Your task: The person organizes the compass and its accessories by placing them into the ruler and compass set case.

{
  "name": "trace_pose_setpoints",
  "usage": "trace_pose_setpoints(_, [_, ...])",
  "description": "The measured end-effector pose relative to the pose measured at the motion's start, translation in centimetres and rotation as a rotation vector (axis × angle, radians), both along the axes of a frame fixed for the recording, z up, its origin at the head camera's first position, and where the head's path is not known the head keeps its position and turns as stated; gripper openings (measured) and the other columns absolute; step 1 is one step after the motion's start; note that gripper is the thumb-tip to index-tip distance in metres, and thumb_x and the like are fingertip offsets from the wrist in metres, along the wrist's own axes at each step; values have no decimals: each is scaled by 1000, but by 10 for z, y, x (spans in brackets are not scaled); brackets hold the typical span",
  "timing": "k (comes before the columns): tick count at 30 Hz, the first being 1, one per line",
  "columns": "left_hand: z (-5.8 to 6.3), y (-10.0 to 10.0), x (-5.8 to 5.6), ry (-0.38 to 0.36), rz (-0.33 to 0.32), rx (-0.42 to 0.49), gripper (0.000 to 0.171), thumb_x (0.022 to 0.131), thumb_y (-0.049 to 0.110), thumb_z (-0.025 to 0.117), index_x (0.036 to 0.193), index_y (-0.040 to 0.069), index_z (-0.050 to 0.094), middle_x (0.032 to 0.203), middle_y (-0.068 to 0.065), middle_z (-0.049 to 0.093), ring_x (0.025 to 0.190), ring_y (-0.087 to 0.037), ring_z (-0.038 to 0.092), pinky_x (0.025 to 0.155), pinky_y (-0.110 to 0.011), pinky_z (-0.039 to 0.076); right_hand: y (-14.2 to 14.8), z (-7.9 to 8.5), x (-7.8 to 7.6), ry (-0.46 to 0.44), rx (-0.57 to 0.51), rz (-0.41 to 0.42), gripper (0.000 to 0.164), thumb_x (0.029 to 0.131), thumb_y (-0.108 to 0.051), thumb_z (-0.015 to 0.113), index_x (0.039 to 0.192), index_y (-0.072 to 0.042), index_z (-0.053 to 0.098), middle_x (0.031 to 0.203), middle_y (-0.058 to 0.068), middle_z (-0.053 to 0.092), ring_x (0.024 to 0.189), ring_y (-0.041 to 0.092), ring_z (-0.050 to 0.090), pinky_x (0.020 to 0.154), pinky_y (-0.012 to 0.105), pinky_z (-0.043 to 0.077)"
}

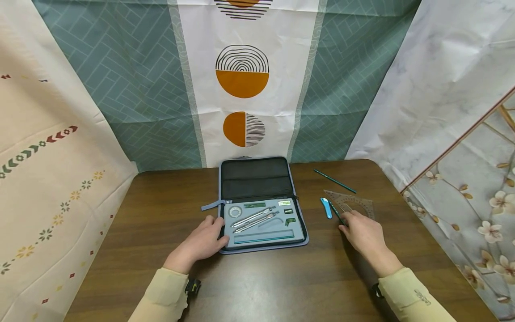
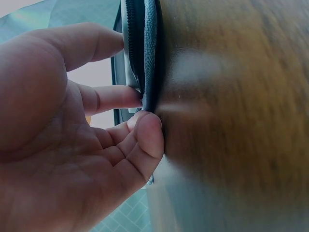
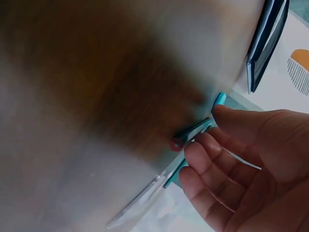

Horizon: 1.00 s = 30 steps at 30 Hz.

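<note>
I have the dark green pencil lying to the right of the case on the tabletop, its near end under the right hand. That grip looks nearly closed, thumb and curled fingers about the shaft in a light pinch, though I can't tell how firm it is. I judge that it takes the near end because the far part runs between a light blue utility knife and a clear set square, leaving little finger room there. A second pencil lies apart, beyond the set square. To the left, the zip case stands open, presumably so its tray is within reach; two metal compasses and a ruler sit in it, laid out apart so each can be seen. My left hand has its grip closed over the case's left edge near the front corner, likely to steady it. Hidden from me: the right hand covers part of the set square, and the right wrist view shows only a reddish pencil end near the fingers, the surface behind it blurred. The left wrist view crops the case to its zipped edge, and I can't name the small green pieces in the tray.
</note>
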State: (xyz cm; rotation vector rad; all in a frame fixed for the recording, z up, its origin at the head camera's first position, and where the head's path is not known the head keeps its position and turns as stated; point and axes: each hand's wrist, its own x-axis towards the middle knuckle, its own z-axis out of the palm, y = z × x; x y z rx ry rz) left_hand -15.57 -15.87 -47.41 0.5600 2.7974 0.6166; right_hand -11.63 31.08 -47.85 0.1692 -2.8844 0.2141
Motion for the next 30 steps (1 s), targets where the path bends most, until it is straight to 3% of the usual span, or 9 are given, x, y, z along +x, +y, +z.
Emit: trace_pose_setpoints(30, [3,1,1,-2,5,-10,43,105,23,70,139,-2,61,121,-18,56,101,-27,52,88,-48,51,7,1,-7,-76,13,-45,13,94,-7,85,105,-4,81,88,11,73,82,39,75,64,59,57])
